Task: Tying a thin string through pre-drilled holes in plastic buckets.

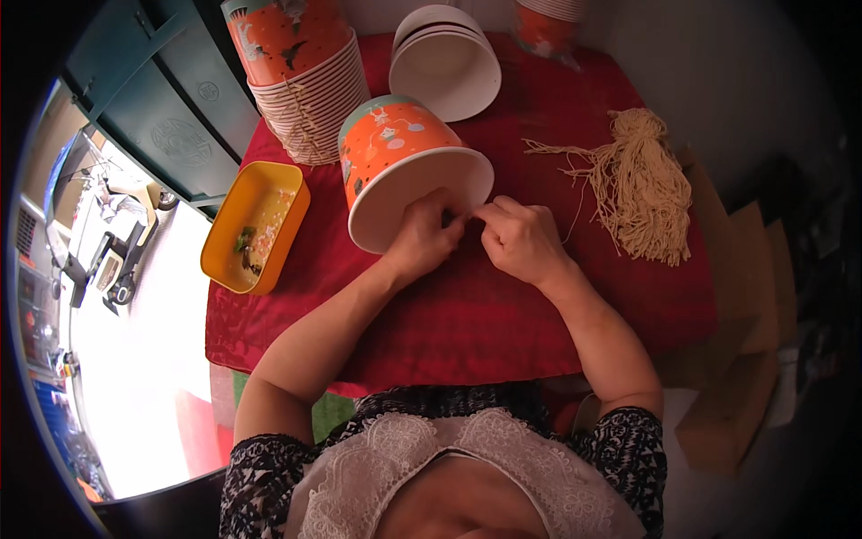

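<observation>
An orange paper bucket (395,135) with a pale green base and printed figures lies tilted on the table, its white rim and opening facing me. My left hand (424,235) is at the lower part of this opening, closed at the rim with thumb and fingers bent together; some fingertips are hidden. Just right of the rim, my right hand (525,238) is closed in a pinch, its fingertips almost meeting the left ones. A thin strand of string (576,211) runs down beside the right hand from a bundle of beige string (639,193).
A tall stack of orange buckets (310,99) stands at the back left, with white-lined buckets (446,76) lying behind the worked one. A yellow tub (285,229) holding small scraps sits at left. The red tablecloth (485,332) ends near my body; cardboard (750,278) is at right.
</observation>
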### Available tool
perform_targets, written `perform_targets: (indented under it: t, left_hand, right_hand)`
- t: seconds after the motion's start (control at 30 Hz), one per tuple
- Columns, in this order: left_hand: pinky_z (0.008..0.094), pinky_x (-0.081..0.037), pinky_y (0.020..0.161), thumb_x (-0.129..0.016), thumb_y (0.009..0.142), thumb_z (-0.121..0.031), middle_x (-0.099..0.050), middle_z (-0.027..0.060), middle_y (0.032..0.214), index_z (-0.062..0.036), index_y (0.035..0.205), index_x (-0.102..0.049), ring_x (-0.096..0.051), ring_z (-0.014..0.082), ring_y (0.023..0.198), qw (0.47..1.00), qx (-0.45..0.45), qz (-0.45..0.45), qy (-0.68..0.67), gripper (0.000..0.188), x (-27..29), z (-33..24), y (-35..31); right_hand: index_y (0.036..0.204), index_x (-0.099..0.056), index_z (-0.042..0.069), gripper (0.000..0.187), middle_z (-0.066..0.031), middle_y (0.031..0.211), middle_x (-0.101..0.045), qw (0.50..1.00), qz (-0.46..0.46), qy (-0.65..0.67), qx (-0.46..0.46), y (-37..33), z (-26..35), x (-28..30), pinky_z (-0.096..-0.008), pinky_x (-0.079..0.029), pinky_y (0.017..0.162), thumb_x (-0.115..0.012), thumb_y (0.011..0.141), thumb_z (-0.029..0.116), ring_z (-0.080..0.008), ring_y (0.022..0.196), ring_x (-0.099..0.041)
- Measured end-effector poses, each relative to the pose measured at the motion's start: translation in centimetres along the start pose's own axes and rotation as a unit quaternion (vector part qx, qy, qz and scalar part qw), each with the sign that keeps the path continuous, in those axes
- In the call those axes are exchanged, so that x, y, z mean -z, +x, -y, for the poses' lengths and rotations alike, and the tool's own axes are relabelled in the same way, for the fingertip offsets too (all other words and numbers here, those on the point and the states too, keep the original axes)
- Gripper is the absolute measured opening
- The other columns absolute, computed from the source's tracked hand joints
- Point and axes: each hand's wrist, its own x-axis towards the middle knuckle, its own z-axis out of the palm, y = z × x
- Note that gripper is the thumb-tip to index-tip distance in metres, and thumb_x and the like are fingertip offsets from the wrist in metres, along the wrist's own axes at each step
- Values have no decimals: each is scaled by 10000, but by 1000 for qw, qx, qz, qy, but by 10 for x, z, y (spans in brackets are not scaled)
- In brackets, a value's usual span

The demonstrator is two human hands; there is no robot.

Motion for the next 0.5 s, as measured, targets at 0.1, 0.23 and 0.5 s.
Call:
perform_targets:
  t: [0.1, 0.23, 0.5]
  left_hand:
    - [263, -466, 467, -581, 887, -43, -579, 62, 693, 1, 896, -565, -566, 112, 556, 1000, -9, 1, -21, 48, 1, -1, 1]
    - [259, -444, 439, -563, 898, -38, -564, 56, 657, -10, 885, -555, -546, 111, 518, 999, 17, 29, -39, 32, 3, -1, 1]
    - [253, -440, 437, -575, 897, -46, -565, 50, 655, -17, 885, -554, -539, 106, 515, 997, 8, 50, -52, 38, 7, 1, 1]
  right_hand:
    - [1067, -636, 20, 290, -147, 764, -641, 999, -7, -4, -42, 0, 3, -7, -407, -523, 537, -585, 782, 7, -315, 595, -626]
    - [1118, -599, 11, 297, -188, 805, -669, 997, -22, 50, -51, -2, -2, -16, -432, -546, 571, -571, 823, 31, -341, 633, -660]
    - [1080, -599, 53, 236, -186, 720, -656, 987, 42, 92, -124, -2, -4, -19, -437, -538, 575, -574, 846, 57, -344, 665, -666]
